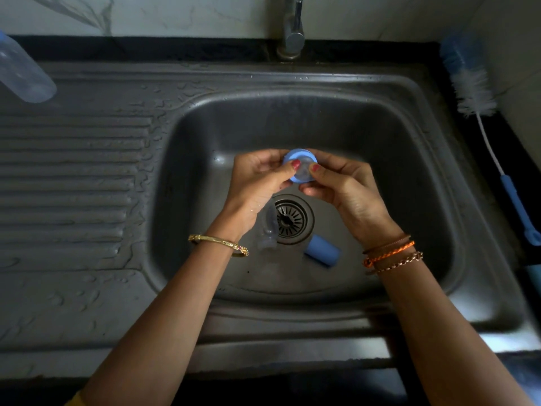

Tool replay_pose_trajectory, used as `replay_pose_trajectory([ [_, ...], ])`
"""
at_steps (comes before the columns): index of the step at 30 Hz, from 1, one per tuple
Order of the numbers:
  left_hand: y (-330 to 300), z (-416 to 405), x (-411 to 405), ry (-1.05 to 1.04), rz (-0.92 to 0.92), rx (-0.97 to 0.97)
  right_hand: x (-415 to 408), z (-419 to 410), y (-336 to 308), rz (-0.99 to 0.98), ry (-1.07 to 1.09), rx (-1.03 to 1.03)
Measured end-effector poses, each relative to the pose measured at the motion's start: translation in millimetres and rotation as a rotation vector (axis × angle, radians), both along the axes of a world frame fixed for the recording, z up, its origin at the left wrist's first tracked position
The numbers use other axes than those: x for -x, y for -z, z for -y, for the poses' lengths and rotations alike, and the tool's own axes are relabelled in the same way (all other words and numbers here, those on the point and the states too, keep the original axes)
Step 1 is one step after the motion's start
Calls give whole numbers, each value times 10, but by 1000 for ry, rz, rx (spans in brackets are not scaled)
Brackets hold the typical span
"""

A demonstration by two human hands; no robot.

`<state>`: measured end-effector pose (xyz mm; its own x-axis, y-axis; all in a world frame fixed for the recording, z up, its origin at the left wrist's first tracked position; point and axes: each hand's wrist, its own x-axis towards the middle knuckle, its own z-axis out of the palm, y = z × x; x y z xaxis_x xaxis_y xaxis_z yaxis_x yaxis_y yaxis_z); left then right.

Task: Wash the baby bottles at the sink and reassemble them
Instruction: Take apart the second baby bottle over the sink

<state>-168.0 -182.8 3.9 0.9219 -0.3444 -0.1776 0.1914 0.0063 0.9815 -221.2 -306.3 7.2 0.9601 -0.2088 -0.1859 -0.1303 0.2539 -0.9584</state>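
**Both hands on bottle ring, over sink**

Left hand [257, 180] and right hand [342, 186] pinch a blue ring [299, 165] with its clear teat (thumbs on top), above the drain [289, 219]. In the sink [409, 171]: clear cap [268, 230], blue cap [322, 250]. Bottle [25, 71] on the drainboard, far left. Brush [480, 112] lies right of the sink.

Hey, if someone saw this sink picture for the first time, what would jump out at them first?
Most likely the two hands over the middle of the basin, the left hand and right hand both pinching a blue ring with a clear teat in it. Next, the blue cap lying on the basin floor beside the drain. Then the bottle brush on the counter at the right, and a clear bottle at the far left.
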Motion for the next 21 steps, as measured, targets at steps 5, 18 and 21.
replay_pose_trajectory([
  [5, -9, 0, 22, 7, -33, 26, -1, -48, -23, 6, 82, 127],
  [18, -39, 54, 111, 10, -68, 27, 18, -53, -18, -14, 202, 116],
  [21, -50, 38, 87, 33, -77, 30, 9, 0, -21, -81, 177, -22],
])
